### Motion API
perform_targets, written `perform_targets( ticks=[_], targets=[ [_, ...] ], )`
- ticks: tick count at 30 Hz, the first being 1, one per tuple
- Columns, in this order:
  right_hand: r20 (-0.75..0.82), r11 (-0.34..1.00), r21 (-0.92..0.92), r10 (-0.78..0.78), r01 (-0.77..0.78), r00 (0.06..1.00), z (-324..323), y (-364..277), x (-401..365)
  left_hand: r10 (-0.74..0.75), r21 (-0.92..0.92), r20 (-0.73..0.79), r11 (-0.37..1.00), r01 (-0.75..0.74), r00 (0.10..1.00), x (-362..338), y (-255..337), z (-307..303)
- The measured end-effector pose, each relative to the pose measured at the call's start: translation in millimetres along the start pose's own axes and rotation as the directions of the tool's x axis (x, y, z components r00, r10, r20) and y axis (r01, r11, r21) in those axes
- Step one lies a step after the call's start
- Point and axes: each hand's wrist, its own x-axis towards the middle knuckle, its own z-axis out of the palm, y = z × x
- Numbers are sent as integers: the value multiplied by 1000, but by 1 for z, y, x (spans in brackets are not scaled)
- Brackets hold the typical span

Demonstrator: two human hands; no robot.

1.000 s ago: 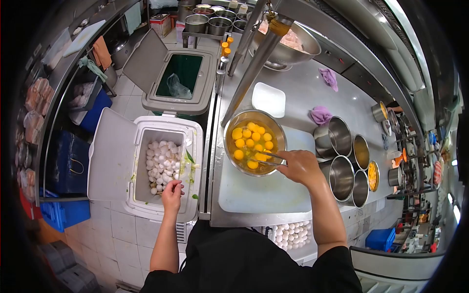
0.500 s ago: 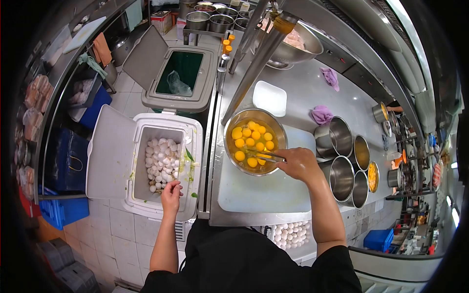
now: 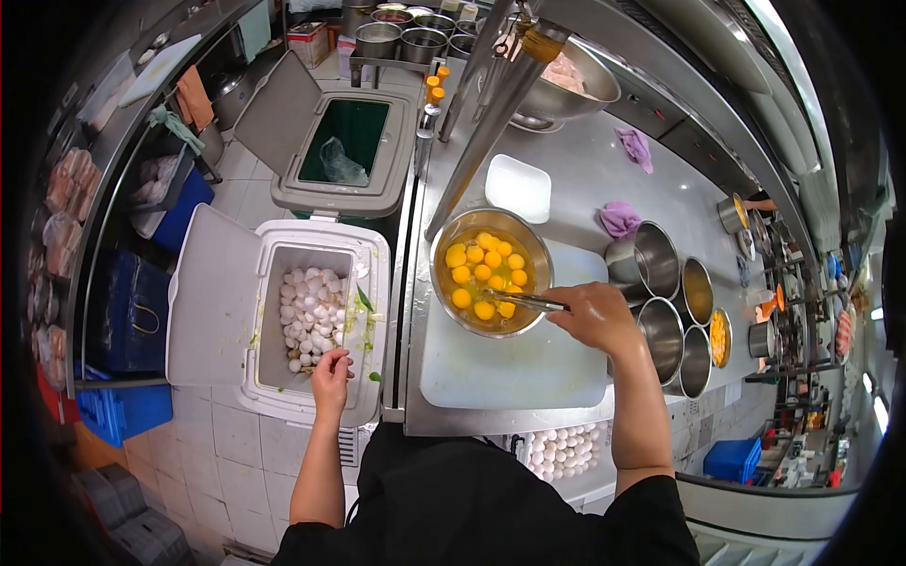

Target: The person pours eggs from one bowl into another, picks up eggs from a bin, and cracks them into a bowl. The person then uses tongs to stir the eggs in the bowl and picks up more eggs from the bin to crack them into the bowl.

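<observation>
My right hand [image 3: 596, 316] is closed around metal tongs [image 3: 536, 302]. The tongs' tips dip into a round steel bowl [image 3: 545, 247] of raw eggs, with several whole yolks [image 3: 486, 257] in clear egg white. Under the bowl lies a pale cutting board [image 3: 510, 377]. My left hand [image 3: 332, 370] hangs over the near rim of an open white bin [image 3: 376, 325], fingers loosely bent and slightly apart, with nothing visible in them. Many white eggshells [image 3: 311, 307] fill the bin's opening, and green scraps stick to its rim.
A white square tray [image 3: 519, 189] sits behind the bowl. Several steel pots [image 3: 659, 344] stand right of the board, near purple cloths [image 3: 620, 219]. A grey-lidded bin [image 3: 396, 151] stands beyond the white one. Whole eggs [image 3: 564, 453] lie below the counter's front edge.
My right hand has shifted slightly right with the tongs, whose shafts now lie closer together. My left hand stays where it was over the bin.
</observation>
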Motion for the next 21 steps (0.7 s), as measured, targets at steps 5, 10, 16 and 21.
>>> perform_targets(
  ticks=[5, 10, 16, 21],
  targets=[
    [-92, 997, 2, -78, 78, 993, -24, 2, -13, -4, -5, 16, 1000, 4, 1000, 2, 0, 1],
    [-175, 995, 57, -66, 77, 982, -63, -21, -22, -4, -20, 16, 1000, 4, 1000, 2, 1, 3],
    [-335, 950, 174, -191, 259, 923, -97, -81, -12, 18, -39, -13, 999, -18, 1000, -1, -11, -5],
    [-478, 813, 218, -393, 539, 785, -73, -143, 28, 37, -45, -60, 998, -40, 998, -8, -14, -20]
  ],
)
